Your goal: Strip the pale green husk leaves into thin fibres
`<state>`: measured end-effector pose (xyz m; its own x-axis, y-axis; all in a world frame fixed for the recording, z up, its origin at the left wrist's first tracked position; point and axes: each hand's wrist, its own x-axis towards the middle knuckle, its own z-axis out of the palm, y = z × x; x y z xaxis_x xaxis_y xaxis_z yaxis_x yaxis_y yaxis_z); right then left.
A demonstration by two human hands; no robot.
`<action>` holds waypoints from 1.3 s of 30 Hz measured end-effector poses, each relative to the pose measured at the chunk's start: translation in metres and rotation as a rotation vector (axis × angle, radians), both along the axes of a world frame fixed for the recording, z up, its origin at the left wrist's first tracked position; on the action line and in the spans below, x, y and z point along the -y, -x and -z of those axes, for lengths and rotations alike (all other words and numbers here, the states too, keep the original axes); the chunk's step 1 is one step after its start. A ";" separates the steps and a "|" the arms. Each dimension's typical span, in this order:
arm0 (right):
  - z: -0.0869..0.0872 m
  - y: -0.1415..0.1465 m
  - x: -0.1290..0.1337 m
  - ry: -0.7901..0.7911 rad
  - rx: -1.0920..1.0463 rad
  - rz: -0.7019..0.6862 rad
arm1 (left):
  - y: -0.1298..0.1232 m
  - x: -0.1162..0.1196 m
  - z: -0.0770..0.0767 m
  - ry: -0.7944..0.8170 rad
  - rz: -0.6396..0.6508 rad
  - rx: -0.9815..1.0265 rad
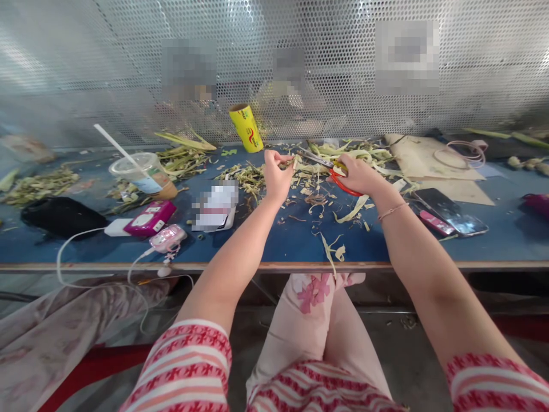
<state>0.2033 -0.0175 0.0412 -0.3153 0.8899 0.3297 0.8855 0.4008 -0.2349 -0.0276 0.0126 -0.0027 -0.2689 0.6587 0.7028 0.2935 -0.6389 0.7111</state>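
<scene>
Near the middle of the blue table, my left hand (278,173) pinches a small pale plant piece (296,162) between thumb and fingers. My right hand (358,173) is wrapped round the handles of red-and-yellow scissors (341,182). Their metal blades point left, toward the piece at my left fingertips. Dried greenish plant bits (246,177) lie under and around both hands, and longer pale stalks (362,153) lie behind the scissors. A curled pale strip (352,212) rests in front of my right hand.
A plastic cup with a straw (143,171), a yellow tube (247,129), a phone (217,206) and a purple device with cables (150,218) stand or lie to the left. On the right are another phone (450,212) and brown cardboard (422,157). A perforated metal panel (343,68) rises behind.
</scene>
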 end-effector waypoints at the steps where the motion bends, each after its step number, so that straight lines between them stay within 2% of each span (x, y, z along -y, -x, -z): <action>1: -0.001 0.001 0.001 -0.002 0.004 0.005 | 0.000 0.001 -0.001 -0.003 -0.004 0.004; 10: -0.004 0.008 0.006 -0.035 0.107 0.022 | -0.001 0.006 -0.003 0.014 -0.054 -0.014; 22: -0.003 0.008 0.005 -0.030 0.128 0.043 | 0.000 0.002 0.001 -0.042 -0.087 -0.085; 39: -0.005 0.004 0.002 -0.078 0.124 0.092 | -0.003 0.006 -0.004 0.051 0.016 0.003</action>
